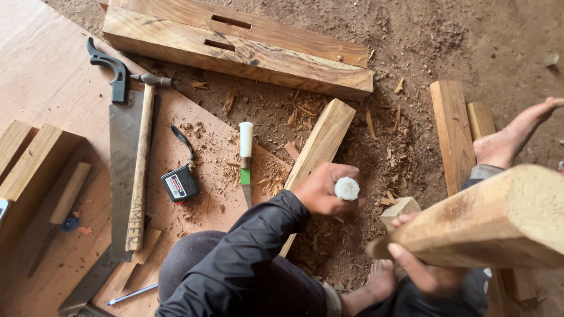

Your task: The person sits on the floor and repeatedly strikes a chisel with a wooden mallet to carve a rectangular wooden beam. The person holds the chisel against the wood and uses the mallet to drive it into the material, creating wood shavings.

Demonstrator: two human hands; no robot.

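Chisel handle point(346, 188) clenched in left hand point(322, 191), upright, blade hidden; wooden mallet point(487, 220) grasped by right hand point(426, 267) — long axis tilted, head just right of handle top.

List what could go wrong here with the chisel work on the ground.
1. The left hand grips a white-capped tool handle close to a bare foot; a slip might reach it.
2. The right hand holds a heavy wooden mallet near its own fingers; a mis-hit could strike the left hand.
3. The loose chisel and the handsaw lie within reach.
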